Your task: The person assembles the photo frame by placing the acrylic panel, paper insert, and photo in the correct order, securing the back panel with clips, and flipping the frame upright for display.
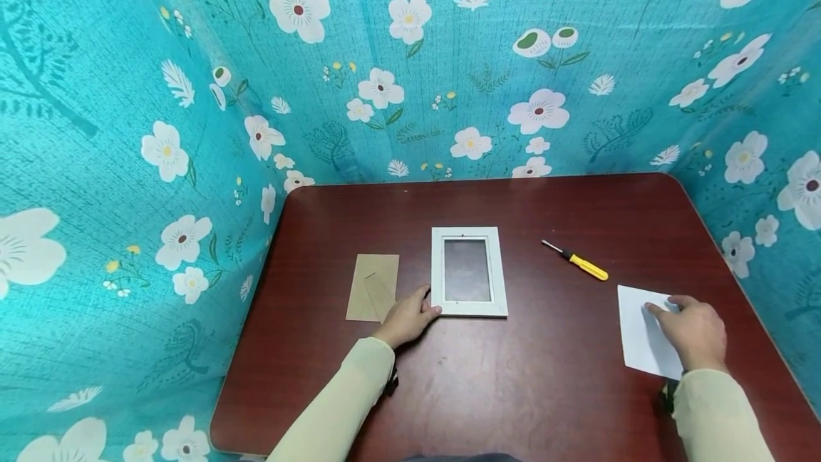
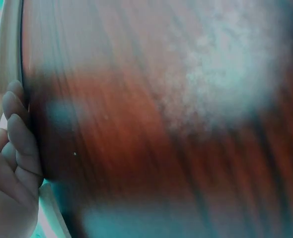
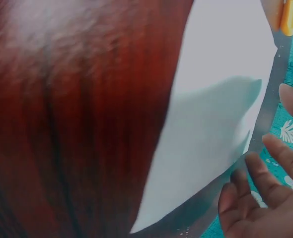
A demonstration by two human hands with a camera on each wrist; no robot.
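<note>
With my left hand [image 1: 409, 316] I pinch the frame [image 1: 497, 271], on the table [image 1: 321, 216], at its 7 o'clock corner; my right hand [image 1: 695, 332], fingers spread, is at the paper [image 1: 638, 337], 4 o'clock, contact unclear. Board [image 1: 365, 278] at 9, screwdriver [image 1: 585, 265] at 3.

Dark red table [image 1: 526, 376], 1 brown board [image 1: 373, 286], 1 white frame [image 1: 438, 269], 1 yellow-handled screwdriver [image 1: 585, 265], 1 white sheet [image 1: 640, 334]
</note>
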